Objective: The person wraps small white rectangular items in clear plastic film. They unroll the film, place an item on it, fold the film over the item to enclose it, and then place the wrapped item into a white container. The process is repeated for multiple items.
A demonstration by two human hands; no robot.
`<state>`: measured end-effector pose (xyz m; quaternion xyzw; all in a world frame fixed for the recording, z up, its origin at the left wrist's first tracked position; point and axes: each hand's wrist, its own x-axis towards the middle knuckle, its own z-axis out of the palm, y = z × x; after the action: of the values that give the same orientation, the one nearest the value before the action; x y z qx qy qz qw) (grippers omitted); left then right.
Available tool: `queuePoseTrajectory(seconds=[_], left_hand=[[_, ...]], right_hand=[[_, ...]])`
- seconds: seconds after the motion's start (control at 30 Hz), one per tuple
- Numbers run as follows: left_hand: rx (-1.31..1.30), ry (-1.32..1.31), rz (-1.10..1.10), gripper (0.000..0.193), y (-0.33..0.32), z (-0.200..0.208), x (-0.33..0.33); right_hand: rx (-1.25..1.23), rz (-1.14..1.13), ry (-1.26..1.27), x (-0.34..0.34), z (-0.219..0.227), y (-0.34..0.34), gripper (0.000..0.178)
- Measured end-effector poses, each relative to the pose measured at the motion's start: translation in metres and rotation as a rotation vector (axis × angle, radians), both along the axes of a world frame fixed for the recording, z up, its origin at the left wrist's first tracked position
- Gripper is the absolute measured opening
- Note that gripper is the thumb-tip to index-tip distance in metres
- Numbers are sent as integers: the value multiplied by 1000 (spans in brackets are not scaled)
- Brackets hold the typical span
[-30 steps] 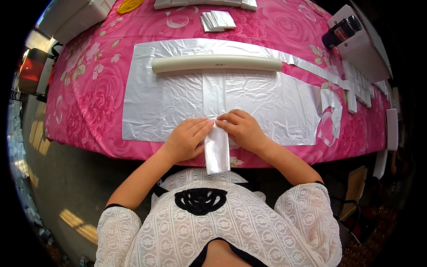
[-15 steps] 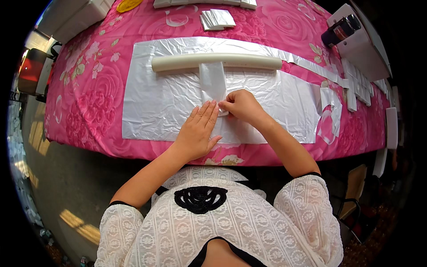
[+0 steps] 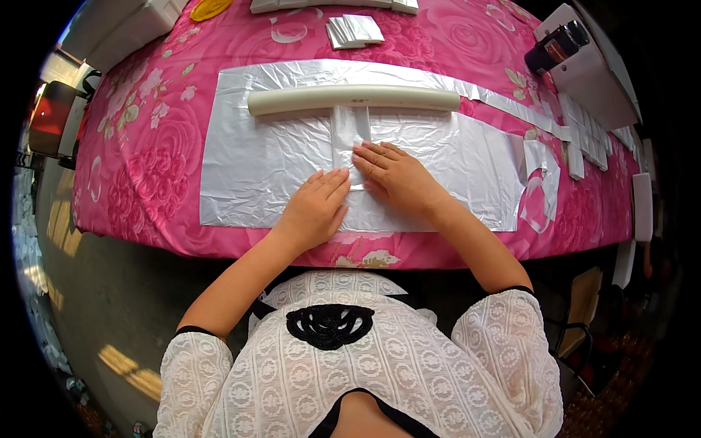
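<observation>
A large silvery plastic sheet (image 3: 255, 160) lies over the table in front of me. Across its far part rests a long cream-coloured tube (image 3: 292, 101). From beneath the tube a narrow folded strip of plastic film (image 3: 350, 125) runs toward me. My left hand (image 3: 314, 208) presses flat at the strip's near left side, fingers stretched out. My right hand (image 3: 394, 175) lies flat over the strip's right side, its fingers extended and pointing left. The strip's near end is partly hidden by my hands.
A pink floral cloth (image 3: 161, 160) covers the table. Folded silvery packets (image 3: 354, 31) sit at the far middle, and more white packets (image 3: 584, 139) at the right. A dark bottle (image 3: 556, 47) stands by a white box (image 3: 595, 80). A yellow dish (image 3: 209, 9) lies far left.
My right hand has opened from a pinch at the strip and now lies flat on it. The left hand has drawn slightly back and left. The tube has rolled a little, showing a printed mark.
</observation>
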<state>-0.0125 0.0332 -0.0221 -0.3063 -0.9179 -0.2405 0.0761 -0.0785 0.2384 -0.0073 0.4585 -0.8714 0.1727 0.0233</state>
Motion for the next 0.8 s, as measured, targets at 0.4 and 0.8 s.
queuePoseTrajectory(seconds=[0.4, 0.8], left_hand=[[231, -37, -94, 17, -2, 9, -14], [286, -19, -57, 37, -7, 1, 7]], right_hand=[[-212, 28, -67, -3, -1, 6, 32], [-377, -205, -445, 24, 3, -1, 11]])
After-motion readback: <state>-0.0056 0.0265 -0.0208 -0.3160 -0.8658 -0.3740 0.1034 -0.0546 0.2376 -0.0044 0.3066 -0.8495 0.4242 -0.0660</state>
